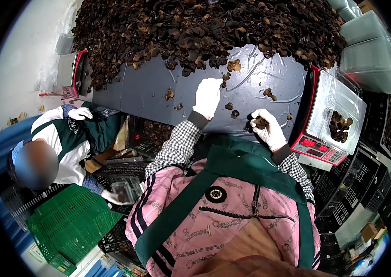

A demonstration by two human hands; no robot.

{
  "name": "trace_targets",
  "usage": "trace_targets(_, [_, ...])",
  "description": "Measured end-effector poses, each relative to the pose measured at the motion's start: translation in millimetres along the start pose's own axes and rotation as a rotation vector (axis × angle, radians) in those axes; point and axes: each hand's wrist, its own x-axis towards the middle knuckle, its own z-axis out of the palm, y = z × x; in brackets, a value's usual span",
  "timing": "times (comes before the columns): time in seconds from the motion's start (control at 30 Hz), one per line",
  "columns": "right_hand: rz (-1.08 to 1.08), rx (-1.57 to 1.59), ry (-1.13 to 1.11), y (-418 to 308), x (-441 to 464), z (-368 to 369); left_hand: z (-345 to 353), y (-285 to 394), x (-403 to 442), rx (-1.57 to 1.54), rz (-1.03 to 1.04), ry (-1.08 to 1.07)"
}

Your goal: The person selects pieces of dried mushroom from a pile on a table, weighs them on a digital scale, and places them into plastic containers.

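My left hand point(208, 98), in a white glove, is over the dark grey table point(144, 87), its fingers pinched at a small brown wood ear mushroom point(225, 78). My right hand point(269, 129), also gloved, curls around dark wood ear mushrooms point(261, 123) near the table's front edge. Between the hands lie a few loose pieces, and a larger tan wood ear mushroom point(234, 65) rests just beyond the left fingertips. A big heap of wood ear mushrooms point(195, 34) covers the far side of the table.
On the right, a red scale point(318, 150) with lit digits bears a clear plastic box point(338, 99) with some mushrooms inside. Stacked clear boxes point(368, 51) stand behind it. Left, a co-worker point(61, 134) is beside a green crate point(73, 221); another scale point(68, 74) stands there.
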Motion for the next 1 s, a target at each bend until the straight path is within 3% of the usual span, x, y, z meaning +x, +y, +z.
trace_targets(0.07, [-0.01, -0.098, -0.005, -9, -14, 30, -11, 19, 1, -0.093, -0.002, -0.125])
trace_targets(0.13, [0.0, -0.097, -0.022, -10, -17, 38, -7, 44, -3, -0.182, 0.215, -0.253])
trace_targets(0.23, [-0.03, -0.065, 0.013, -6, -17, 37, -24, 80, 1, -0.526, 0.18, -0.32])
trace_targets(0.27, [-0.085, -0.08, 0.023, -6, -19, 34, -22, 74, 15, -0.471, 0.187, -0.349])
trace_targets(0.33, [-0.2, -0.11, 0.05, -13, -29, 35, 2, 49, 45, -0.156, 0.173, -0.201])
trace_targets(0.4, [-0.315, -0.178, 0.133, -34, -56, 59, 4, 36, 79, -0.049, 0.208, -0.102])
trace_targets(0.53, [-0.637, -0.633, 0.428, -91, -127, 79, 47, 0, 86, -0.004, 0.298, -0.093])
trace_targets(0.6, [-0.989, -0.965, 0.769, -113, -148, 58, 48, -8, 84, -0.125, 0.261, -0.103])
trace_targets(0.67, [-1.214, -1.254, 0.942, -138, -162, 30, 19, 1, 75, -0.314, 0.198, -0.06])
trace_targets(0.73, [-1.32, -1.436, 0.977, -155, -169, -4, -9, -2, 50, -0.456, 0.08, -0.124])
trace_targets(0.87, [-1.185, -1.977, 1.042, -172, -170, -32, -76, -20, -34, -0.369, 0.005, -0.325])
trace_targets(1.0, [-1.116, -2.007, 0.931, -174, -165, -34, -109, -71, -141, -0.088, -0.181, -0.456])
